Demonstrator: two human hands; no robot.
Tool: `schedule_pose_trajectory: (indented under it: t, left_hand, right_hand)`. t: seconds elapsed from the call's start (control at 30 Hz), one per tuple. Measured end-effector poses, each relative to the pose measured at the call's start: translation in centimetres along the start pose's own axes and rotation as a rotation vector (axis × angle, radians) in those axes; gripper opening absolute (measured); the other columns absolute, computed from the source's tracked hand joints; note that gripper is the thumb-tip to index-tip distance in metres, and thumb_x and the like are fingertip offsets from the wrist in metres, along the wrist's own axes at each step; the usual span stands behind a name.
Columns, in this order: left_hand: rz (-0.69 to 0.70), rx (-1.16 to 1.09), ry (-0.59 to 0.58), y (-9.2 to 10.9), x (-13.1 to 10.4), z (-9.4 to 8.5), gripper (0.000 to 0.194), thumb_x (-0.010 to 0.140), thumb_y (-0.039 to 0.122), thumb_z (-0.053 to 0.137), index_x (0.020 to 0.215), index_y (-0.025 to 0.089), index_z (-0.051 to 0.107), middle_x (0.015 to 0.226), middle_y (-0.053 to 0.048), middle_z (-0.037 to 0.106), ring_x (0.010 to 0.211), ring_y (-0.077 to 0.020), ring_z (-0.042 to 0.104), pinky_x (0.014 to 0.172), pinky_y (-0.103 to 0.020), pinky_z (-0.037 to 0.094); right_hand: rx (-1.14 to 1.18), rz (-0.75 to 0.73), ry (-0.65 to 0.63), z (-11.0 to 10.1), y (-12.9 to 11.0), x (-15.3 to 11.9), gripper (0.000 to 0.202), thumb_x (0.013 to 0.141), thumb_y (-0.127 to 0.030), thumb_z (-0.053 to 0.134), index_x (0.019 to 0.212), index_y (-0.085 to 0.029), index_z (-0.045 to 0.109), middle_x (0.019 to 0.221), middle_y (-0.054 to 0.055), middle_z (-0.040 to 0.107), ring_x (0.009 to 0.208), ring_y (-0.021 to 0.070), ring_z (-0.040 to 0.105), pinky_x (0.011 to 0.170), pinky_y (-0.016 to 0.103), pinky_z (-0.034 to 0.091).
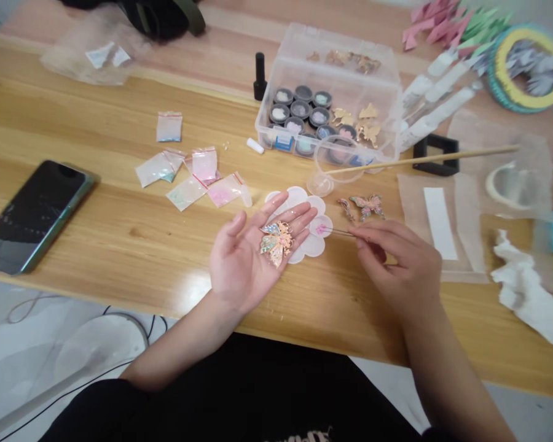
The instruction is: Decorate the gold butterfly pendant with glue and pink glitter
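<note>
A butterfly ornament is cradled on the upturned palm of the left hand, near the base of the fingers; the palm is laid flat, fingers stretched out and thumb spread, with nothing clasped. Thin tweezers are pinched between the thumb and fingers of the right hand, and their tips are pointed leftward at pink bits on one petal of a flower-shaped palette. Whether a bit is gripped by the tips cannot be told. The palette is partly covered by the left fingers.

Both hands are held over the middle of the desk, and its near edge is crossed by both forearms. Bare wood is seen between the left hand and the phone, which is set by the near edge toward the left; a strip of wood is also left between the palette and the near edge. Toward the far edge, room is bounded by small sachets and a clear storage box. Just beyond the right fingers, a second butterfly is found; toward the right edge, crumpled tissue is seen.
</note>
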State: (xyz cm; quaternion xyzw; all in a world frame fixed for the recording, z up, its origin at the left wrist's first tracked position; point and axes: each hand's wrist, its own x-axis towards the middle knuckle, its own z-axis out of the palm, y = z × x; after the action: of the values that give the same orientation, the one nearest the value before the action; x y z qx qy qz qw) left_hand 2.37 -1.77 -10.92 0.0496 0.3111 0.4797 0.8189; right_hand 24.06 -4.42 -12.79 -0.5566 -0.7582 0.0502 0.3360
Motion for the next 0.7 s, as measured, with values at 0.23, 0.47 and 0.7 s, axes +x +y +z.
schedule_pose_trajectory:
  t: [0.23,0.47,0.7]
  left_hand:
    - [-0.017,-0.032,-0.077,-0.3,0.2,-0.1,0.062,0.098,0.046,0.038,0.148,0.009,0.045,0.122,-0.017,0.073,0.136,-0.0288,0.058,0.123,-0.045,0.033]
    - [-0.043,-0.027,-0.172,-0.6,0.1,-0.2,0.064,0.097,0.049,0.042,0.146,0.008,0.046,0.129,-0.021,0.069,0.137,-0.035,0.056,0.121,-0.05,0.034]
    - [-0.047,-0.02,-0.171,-0.6,0.1,-0.2,0.059,0.097,0.049,0.04,0.14,0.009,0.051,0.128,-0.021,0.07,0.138,-0.0351,0.055,0.12,-0.05,0.034]
  right_hand:
    - [0.104,-0.04,0.067,-0.6,-2.0,0.0,0.034,0.084,-0.003,0.067,0.104,-0.03,0.073,0.091,-0.001,0.075,0.076,0.0141,0.07,0.061,0.027,0.056]
    - [0.091,-0.168,-0.018,0.0,-2.8,0.3,0.031,0.087,-0.002,0.065,0.108,-0.024,0.07,0.097,0.002,0.076,0.083,0.0148,0.074,0.07,0.026,0.061]
    - [0.064,-0.189,0.007,0.1,-2.8,0.2,0.031,0.088,-0.004,0.064,0.108,-0.026,0.07,0.097,0.002,0.077,0.081,0.0163,0.074,0.067,0.028,0.063]
